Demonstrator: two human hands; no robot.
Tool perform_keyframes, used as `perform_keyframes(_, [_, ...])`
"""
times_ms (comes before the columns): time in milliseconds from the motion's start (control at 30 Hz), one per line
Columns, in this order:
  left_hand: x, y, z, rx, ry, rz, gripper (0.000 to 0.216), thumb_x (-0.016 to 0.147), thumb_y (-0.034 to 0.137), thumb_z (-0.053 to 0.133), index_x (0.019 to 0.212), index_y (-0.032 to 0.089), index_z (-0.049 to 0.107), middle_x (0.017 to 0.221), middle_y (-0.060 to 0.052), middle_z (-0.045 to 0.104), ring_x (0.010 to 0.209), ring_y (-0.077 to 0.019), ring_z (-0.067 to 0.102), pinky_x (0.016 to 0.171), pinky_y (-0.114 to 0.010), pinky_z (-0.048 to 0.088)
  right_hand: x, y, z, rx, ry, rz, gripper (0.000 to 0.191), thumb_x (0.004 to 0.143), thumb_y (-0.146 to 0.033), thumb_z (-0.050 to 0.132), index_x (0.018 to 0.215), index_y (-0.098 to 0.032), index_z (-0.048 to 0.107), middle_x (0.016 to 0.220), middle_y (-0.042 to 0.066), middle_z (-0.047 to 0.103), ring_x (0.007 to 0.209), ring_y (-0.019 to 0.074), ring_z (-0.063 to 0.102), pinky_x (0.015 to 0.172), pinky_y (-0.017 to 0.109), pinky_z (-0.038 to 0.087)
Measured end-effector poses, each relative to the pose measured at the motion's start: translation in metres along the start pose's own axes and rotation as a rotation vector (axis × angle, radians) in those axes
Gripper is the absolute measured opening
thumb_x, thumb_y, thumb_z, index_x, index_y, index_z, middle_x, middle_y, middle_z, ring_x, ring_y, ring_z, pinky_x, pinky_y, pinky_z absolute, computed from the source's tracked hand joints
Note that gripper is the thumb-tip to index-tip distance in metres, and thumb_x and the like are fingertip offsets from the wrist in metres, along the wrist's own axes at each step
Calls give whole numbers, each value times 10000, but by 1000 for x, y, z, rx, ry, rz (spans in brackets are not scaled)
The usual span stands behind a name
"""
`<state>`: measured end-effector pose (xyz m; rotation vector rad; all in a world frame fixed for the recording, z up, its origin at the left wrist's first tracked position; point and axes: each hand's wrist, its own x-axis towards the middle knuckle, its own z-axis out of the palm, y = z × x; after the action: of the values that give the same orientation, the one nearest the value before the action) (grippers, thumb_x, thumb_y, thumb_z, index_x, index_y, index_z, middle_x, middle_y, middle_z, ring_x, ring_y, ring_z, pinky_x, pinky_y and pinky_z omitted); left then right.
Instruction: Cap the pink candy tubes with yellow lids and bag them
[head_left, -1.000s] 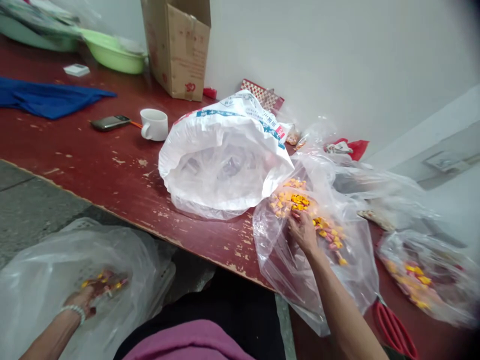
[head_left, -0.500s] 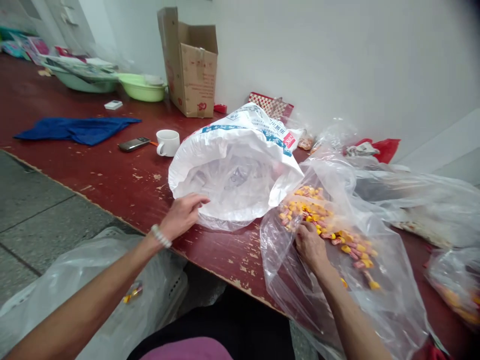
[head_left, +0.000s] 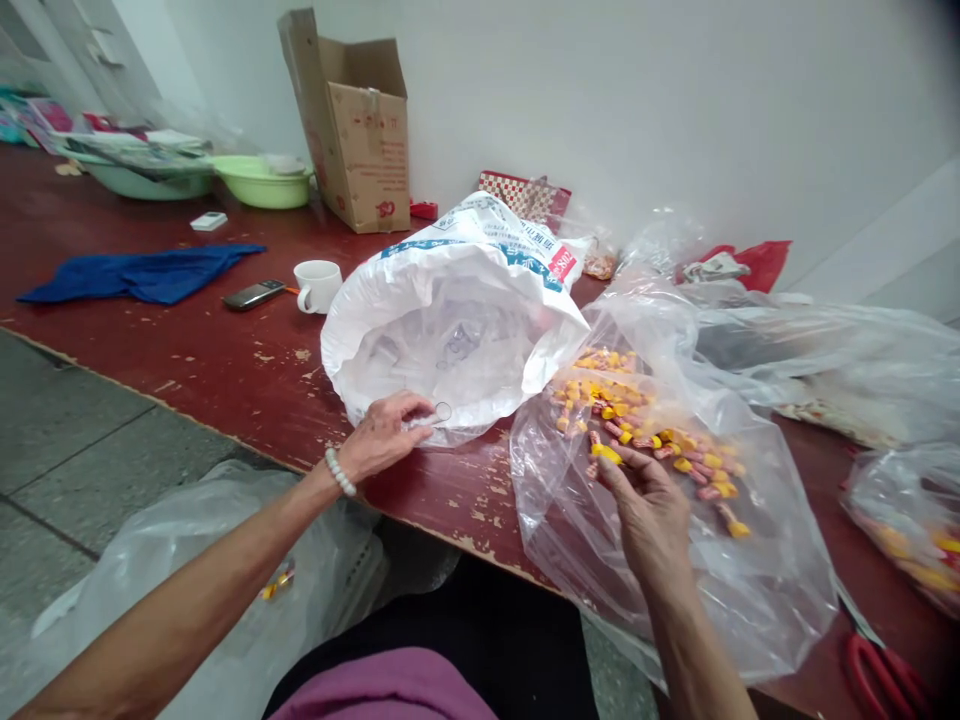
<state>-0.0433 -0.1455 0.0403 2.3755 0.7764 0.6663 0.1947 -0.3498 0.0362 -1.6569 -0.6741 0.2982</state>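
My left hand (head_left: 384, 436) pinches a small clear plastic piece at the near rim of the big white sack (head_left: 457, 310), which lies open on the red table (head_left: 225, 350). My right hand (head_left: 649, 505) is palm up inside a clear plastic bag (head_left: 675, 560) and holds a yellow wrapped candy (head_left: 606, 453) between thumb and fingers. Several yellow and pink wrapped candies (head_left: 637, 420) lie in a heap in that bag just beyond my fingers.
A white mug (head_left: 316, 285), a phone (head_left: 253, 295) and a blue cloth (head_left: 142, 275) lie to the left. A cardboard box (head_left: 358, 120) and green basins (head_left: 259, 180) stand at the back. Another candy bag (head_left: 911, 530) and red scissors (head_left: 885, 670) are at right. A clear bag (head_left: 187, 590) hangs below the table edge.
My left hand came up out of the low clear bag and reached the white sack's rim. My right hand turned palm up and lifted a yellow candy from the heap.
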Motion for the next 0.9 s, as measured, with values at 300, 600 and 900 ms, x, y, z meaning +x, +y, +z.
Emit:
perform_keyframes(300, [-60,65,20,-550,-312,-80,270,750,182,596,1017,167,628,898,-29,609,785,-142,519,727,-238,418,-69,-45,73,115,-241,-323,95,832,-266,598,902,-202,596,984,53,603,940,161,586,821,315,485])
perform_keyframes(600, [-66,68,27,-1044,-440,-309,182,681,205,669,825,108,614,699,14,520,642,-92,426,579,-203,334,-81,-21,64,-376,-414,-777,577,634,-306,759,1100,-183,441,1024,97,557,961,243,542,808,390,476])
perform_keyframes(900, [-36,51,37,-967,-208,-407,199,675,202,593,856,172,517,629,58,447,510,-80,414,506,-206,341,-52,-28,56,-407,-568,-644,802,645,-452,747,1306,-201,368,1292,143,453,1106,270,504,867,410,474])
